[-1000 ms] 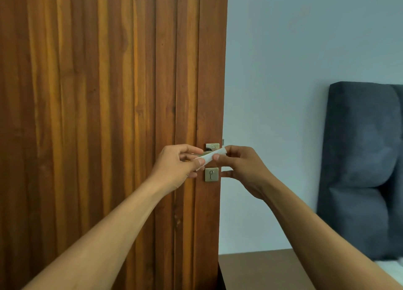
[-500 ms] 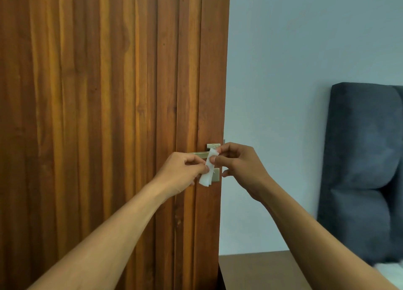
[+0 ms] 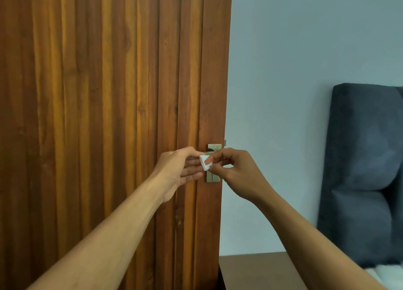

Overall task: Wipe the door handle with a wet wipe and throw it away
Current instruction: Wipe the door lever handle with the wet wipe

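Observation:
A small folded white wet wipe (image 3: 205, 162) is pinched between my left hand (image 3: 179, 171) and my right hand (image 3: 236, 172), right in front of the door hardware. The brass door handle (image 3: 212, 150) sits near the right edge of the ribbed wooden door (image 3: 104, 119); my fingers hide most of its lever. Below it the brass keyhole plate (image 3: 213, 177) shows between my hands. Both hands are closed on the wipe with fingertips touching it.
A pale blue wall (image 3: 283, 71) lies to the right of the door's edge. A dark grey padded headboard (image 3: 366, 169) stands at the far right, with white bedding (image 3: 388, 274) below it. A brown wooden surface (image 3: 257, 270) sits low beside the door.
The wipe went from a long strip stretched between my hands to a small folded square. My hands moved closer together and stayed in front of the handle.

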### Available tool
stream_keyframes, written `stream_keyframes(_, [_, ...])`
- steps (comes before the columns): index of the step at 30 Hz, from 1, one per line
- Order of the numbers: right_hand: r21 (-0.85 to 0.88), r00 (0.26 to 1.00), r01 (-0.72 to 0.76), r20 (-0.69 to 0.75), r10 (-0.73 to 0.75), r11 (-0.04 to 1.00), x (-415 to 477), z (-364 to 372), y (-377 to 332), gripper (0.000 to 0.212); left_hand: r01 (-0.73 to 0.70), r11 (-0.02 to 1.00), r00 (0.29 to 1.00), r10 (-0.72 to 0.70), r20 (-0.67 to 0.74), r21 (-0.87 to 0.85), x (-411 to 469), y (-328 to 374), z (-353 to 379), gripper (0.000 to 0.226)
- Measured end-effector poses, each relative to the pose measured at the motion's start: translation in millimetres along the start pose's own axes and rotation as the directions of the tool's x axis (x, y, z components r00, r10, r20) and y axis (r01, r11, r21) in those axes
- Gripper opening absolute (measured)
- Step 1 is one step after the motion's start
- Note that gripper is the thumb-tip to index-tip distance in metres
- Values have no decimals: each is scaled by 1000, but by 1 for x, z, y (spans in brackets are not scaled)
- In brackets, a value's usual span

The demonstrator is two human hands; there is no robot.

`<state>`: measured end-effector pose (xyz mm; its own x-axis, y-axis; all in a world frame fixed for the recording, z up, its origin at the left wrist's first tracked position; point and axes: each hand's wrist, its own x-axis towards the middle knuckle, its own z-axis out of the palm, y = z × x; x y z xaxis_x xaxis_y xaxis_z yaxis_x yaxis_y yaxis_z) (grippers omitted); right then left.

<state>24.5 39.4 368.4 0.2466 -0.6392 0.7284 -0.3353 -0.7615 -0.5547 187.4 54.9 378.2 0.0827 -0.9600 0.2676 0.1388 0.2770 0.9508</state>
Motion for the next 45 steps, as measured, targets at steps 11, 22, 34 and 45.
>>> stream_keyframes(11, [111,980,-190,-35,195,975,7,5,8,14,-91,995,995,92,-34,48,4,-5,0,11])
stream_keyframes(22, [251,941,-325,-10,338,912,32,3,29,4,-126,963,981,157,-118,238,41,-14,-6,15])
stream_keyframes(34, [-338,981,-196,-68,183,920,113,-19,78,10,-134,279,811,583,-57,951,150,-37,-49,60])
stream_keyframes(45, [-597,987,-108,30,156,795,161,-11,121,11,-18,-71,915,401,45,997,204,-68,-77,68])
